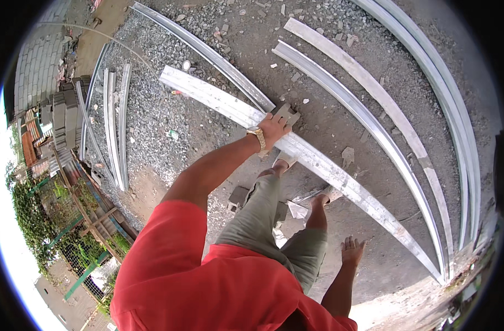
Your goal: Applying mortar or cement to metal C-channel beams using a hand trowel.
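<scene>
Head view: main relation I'm reading is hand vs. the long pale metal channel [340,175]. It lies directly under the L hand [275,130], long axis running diag. from upper L to lower R, across the front of the body; the bend is prob. just fisheye. L hand is the nearer one, touching it. R hand [352,251] is on the body side of the channel, well apart from it, w/ the channel's lower-R stretch beyond & to the R.

L hand: palm down over the channel, fingers laid across the top; can't tell from my end if they're curled round an edge or just resting. Gold wristwatch [257,138] on that wrist. R hand: open, fingers spread, nothing in it, touching nothing that I can make out.

Grey block [288,113] sits just beside the L hand on the far side, approx. where the end of a 2nd metal channel [205,52] comes in. Left foot [285,160] is close by the channel, R foot [324,197] likewise, both on the body side. Another silver channel [367,113] lies out past it, R of the hands, on gravelly ground [318,113].
</scene>
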{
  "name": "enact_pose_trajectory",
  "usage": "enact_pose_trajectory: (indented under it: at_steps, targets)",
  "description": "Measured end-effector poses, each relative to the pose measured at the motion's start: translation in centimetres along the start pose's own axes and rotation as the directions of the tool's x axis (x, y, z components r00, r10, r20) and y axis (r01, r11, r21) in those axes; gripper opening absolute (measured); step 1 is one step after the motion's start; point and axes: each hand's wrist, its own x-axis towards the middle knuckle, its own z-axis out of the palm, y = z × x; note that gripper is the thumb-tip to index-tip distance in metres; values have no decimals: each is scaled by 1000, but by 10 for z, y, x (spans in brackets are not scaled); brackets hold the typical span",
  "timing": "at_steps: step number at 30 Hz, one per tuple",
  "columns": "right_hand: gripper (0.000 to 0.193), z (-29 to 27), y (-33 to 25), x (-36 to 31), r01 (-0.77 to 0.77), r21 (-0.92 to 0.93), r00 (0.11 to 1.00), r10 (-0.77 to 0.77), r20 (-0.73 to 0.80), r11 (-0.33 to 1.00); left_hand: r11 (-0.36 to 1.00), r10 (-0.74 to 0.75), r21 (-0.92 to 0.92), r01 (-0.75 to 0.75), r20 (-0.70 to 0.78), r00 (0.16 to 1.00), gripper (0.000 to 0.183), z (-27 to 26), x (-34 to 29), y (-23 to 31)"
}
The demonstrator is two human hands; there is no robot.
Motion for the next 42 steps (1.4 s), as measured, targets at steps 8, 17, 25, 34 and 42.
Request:
enact_pose_trajectory:
  at_steps: [8,17,25,34,42]
  targets:
    - [84,-81,35,-1,-111,-273,944,15,-329,955,982,-112,154,110,3,994,62,127,109,-40]
    - [68,-25,48,-46,-153,-471,961,19,-277,869,862,-422,-191,470,245,873,82,127,104,13]
    - [55,-23,82,-132,-47,-518,965,-95,-244,854,833,-296,-248,494,554,778,92,106,35,-107]
    - [41,8,97,-140,79,-624,989,-142,-52,778,662,-96,-622,419,484,870,61,27,-158,-48]
    - [30,68,77,-141,734,-674,670,80,738,77,734,211,-678,-38,175,962,28,-80,-273,108]
